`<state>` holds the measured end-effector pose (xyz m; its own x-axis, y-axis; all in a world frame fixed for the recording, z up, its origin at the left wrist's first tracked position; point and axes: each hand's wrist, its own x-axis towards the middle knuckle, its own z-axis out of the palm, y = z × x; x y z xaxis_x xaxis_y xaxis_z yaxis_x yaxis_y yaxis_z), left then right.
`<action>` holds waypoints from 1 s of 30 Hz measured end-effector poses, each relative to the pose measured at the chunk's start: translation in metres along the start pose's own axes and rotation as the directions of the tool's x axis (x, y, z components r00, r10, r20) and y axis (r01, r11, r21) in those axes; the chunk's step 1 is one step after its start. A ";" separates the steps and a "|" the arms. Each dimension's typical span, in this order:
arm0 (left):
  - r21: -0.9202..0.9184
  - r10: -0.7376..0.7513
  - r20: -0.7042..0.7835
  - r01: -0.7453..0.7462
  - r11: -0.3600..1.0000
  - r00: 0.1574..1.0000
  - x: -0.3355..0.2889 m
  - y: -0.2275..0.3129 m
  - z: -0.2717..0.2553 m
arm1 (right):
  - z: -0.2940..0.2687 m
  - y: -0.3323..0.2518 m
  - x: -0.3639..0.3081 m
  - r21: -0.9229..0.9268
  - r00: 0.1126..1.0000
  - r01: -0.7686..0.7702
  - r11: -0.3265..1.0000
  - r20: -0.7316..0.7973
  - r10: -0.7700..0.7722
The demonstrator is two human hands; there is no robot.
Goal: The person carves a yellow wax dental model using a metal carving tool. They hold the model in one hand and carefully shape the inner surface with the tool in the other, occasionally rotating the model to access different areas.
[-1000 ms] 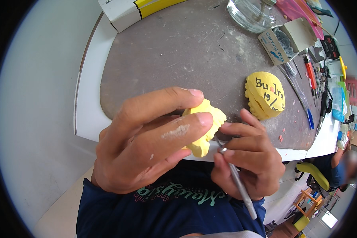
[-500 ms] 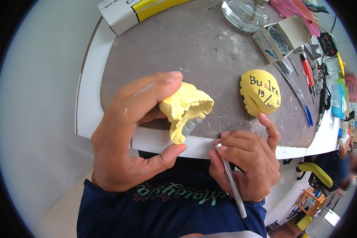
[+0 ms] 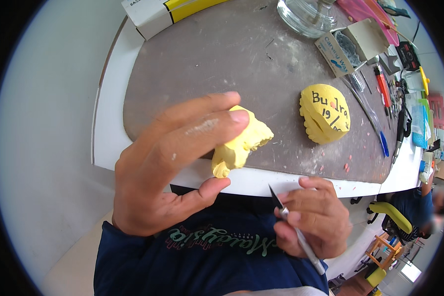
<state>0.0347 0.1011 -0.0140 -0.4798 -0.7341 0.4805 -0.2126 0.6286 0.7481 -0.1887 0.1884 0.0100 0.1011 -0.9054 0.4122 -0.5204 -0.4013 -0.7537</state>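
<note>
"What lies closest to us?"

"Our navy shirt (image 3: 207,261), with pale green script printed across the chest. Just above it, our right hand (image 3: 316,219) pinches a slim metal knife (image 3: 308,249), nearer us than the lettered cast (image 3: 325,113); the blade points up and leftward, touching nothing."

"And our left?"

"Our left hand (image 3: 165,160) grips the held cast (image 3: 254,133), also yellow: two fingers curl over its upper side, the thumb at its lower end. We have it left of the lettered cast and a little nearer us, well apart from it."

"Any writing on that landmark?"

"Dark handwriting in two lines, a small pink spot among the letters. It rests on the grey mat (image 3: 192,74)."

"Containers?"

"Beyond the lettered cast we see an open carton (image 3: 332,55), blue print on its pale side, crumpled dark material (image 3: 349,49) inside. Farther beyond stands a clear glass vessel (image 3: 306,22); we cannot tell its contents. Far to the left and beyond, a long white-and-yellow box (image 3: 155,19) bears black print."
</note>
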 end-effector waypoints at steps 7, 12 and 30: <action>0.023 0.001 0.065 -0.002 1.000 0.998 0.005 0.006 -0.001 | 0.008 0.008 0.024 -0.089 0.996 0.084 0.992 0.042 -0.081; 0.050 -0.002 0.095 -0.003 0.999 0.996 0.007 0.009 -0.004 | 0.011 0.009 0.026 -0.032 0.999 0.042 0.999 0.034 -0.041; 0.036 -0.025 0.072 0.023 0.999 0.997 0.019 0.005 0.000 | 0.006 0.014 0.040 0.106 0.989 0.020 0.994 0.147 -0.036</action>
<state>0.0246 0.0901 -0.0013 -0.5340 -0.7294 0.4276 -0.2535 0.6206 0.7420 -0.1866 0.1462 0.0128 0.2429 -0.9011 0.3592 -0.4258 -0.4317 -0.7952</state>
